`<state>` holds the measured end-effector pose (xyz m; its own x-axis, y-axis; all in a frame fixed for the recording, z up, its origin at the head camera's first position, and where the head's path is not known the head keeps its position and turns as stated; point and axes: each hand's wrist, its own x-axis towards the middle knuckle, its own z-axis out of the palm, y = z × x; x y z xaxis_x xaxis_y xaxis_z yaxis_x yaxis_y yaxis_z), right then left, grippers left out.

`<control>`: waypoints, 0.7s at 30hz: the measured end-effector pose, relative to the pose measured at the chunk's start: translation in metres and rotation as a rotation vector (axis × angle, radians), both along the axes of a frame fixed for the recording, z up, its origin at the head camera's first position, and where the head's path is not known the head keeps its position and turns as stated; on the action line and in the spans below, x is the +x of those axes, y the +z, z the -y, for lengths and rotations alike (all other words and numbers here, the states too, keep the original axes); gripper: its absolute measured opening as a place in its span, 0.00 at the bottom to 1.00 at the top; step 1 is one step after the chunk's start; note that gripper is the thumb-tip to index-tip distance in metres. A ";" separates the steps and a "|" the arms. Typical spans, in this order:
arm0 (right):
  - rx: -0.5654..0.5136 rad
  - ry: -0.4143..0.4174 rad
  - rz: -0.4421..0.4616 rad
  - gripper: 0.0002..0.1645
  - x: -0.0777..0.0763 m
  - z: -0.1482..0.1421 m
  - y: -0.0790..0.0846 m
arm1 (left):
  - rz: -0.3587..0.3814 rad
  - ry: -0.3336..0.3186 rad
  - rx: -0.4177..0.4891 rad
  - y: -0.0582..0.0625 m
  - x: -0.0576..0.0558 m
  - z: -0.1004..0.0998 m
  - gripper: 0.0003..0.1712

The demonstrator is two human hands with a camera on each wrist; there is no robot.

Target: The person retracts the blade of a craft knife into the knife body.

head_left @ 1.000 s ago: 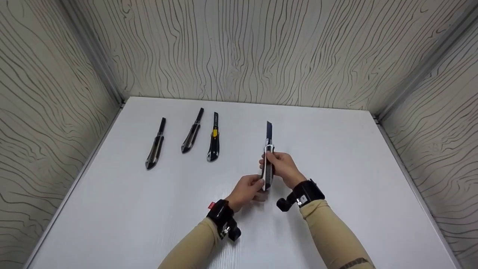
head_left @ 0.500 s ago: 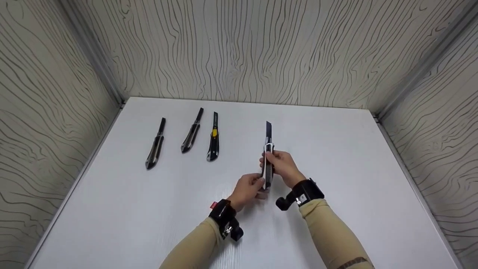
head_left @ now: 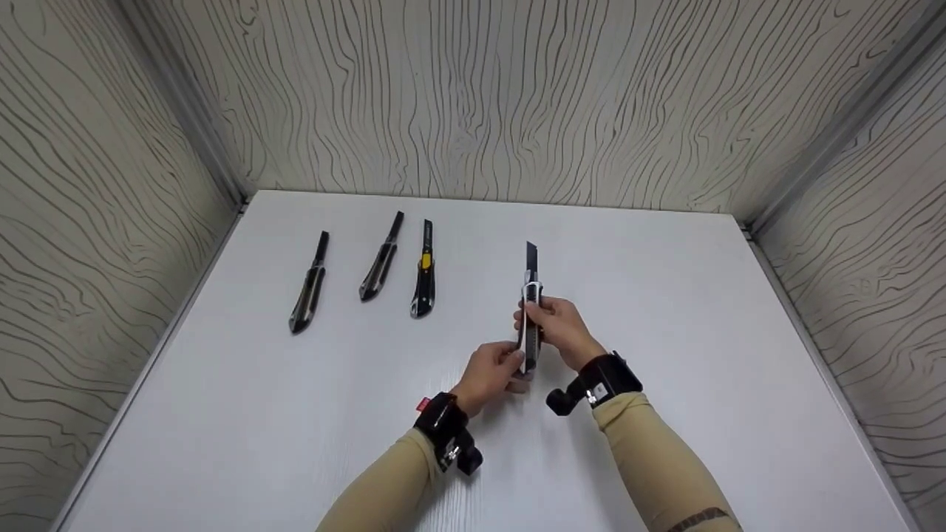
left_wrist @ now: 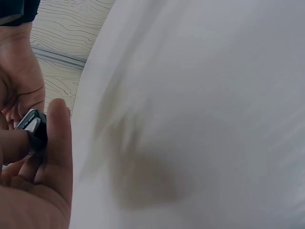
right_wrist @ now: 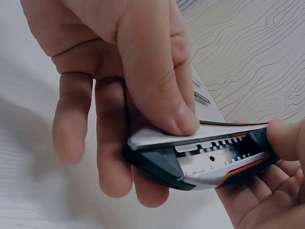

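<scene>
A silver and black snap-off utility knife point(head_left: 531, 325) with orange trim points toward the back wall, its blade point(head_left: 531, 258) extended. My right hand point(head_left: 560, 331) grips its handle; in the right wrist view the right thumb point(right_wrist: 283, 138) presses the dark slider in the slot. With thumb and fingers my left hand point(head_left: 490, 375) pinches the knife's rear end, and the left thumb point(right_wrist: 183, 119) lies on the silver side. In the left wrist view only the dark rear end point(left_wrist: 35, 126) of the knife shows between the fingers. Both hands hold it above the white table point(head_left: 665, 310).
Three more utility knives lie to the left, blades extended toward the back: one at far left point(head_left: 307, 295), a similar knife point(head_left: 380, 266) beside it, and a black knife with a yellow slider point(head_left: 423, 284). Wood-grain patterned walls point(head_left: 473, 103) enclose the table's back and sides.
Both hands keep their hold on the utility knife and have shifted only very slightly. The other knives have stayed in place.
</scene>
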<state>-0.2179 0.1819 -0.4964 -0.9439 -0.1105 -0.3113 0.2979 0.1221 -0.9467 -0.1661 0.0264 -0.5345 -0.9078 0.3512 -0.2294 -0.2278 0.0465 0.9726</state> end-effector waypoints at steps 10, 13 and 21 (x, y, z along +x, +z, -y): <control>0.011 0.000 0.004 0.20 -0.001 0.001 -0.001 | 0.010 -0.002 -0.007 0.001 0.000 0.001 0.17; 0.009 0.004 0.002 0.20 0.000 0.001 -0.001 | 0.008 -0.002 -0.016 0.000 -0.001 0.001 0.17; -0.008 0.002 -0.005 0.19 0.000 0.002 -0.002 | 0.003 -0.004 -0.041 -0.001 -0.002 0.002 0.16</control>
